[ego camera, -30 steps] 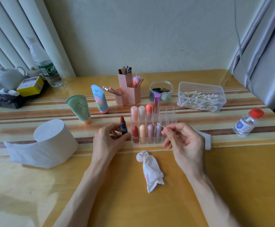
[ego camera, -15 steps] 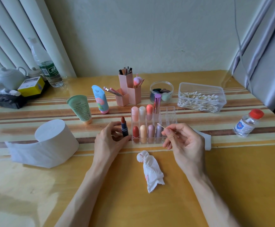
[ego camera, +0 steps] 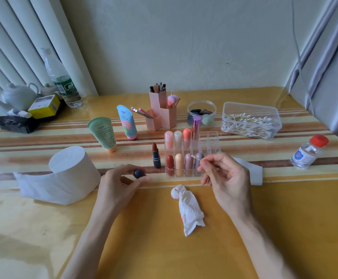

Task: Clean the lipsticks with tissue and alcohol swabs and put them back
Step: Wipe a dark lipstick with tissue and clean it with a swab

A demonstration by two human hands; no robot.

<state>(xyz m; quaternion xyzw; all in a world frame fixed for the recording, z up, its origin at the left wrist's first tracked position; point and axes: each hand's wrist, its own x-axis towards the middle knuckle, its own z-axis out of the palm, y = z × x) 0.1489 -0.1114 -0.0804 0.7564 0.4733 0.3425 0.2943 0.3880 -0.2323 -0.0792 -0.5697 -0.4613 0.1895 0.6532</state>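
An uncapped dark-blue lipstick (ego camera: pixel 156 157) with a brown-red bullet stands upright on the table, just left of the clear organizer (ego camera: pixel 209 142) that holds several capped lipsticks. My left hand (ego camera: pixel 121 187) has its fingers curled round the dark-blue cap (ego camera: pixel 139 173), a little left of and nearer than the lipstick. My right hand (ego camera: pixel 227 179) pinches a cotton swab (ego camera: pixel 196 158), its tip pointing left in front of the organizer's front row. A crumpled, red-stained tissue (ego camera: pixel 188 210) lies between my hands.
A toilet-paper roll (ego camera: pixel 67 175) sits at left. Two cream tubes (ego camera: pixel 103 133), pink brush holders (ego camera: pixel 162 111), a jar (ego camera: pixel 201 112) and a swab box (ego camera: pixel 250 119) stand behind. An alcohol bottle (ego camera: pixel 308 152) stands at right; a folded tissue (ego camera: pixel 250 171) lies behind my right hand.
My left hand set the lipstick upright beside the organizer, let it go and moved left and nearer onto the cap. My right hand kept still with the swab.
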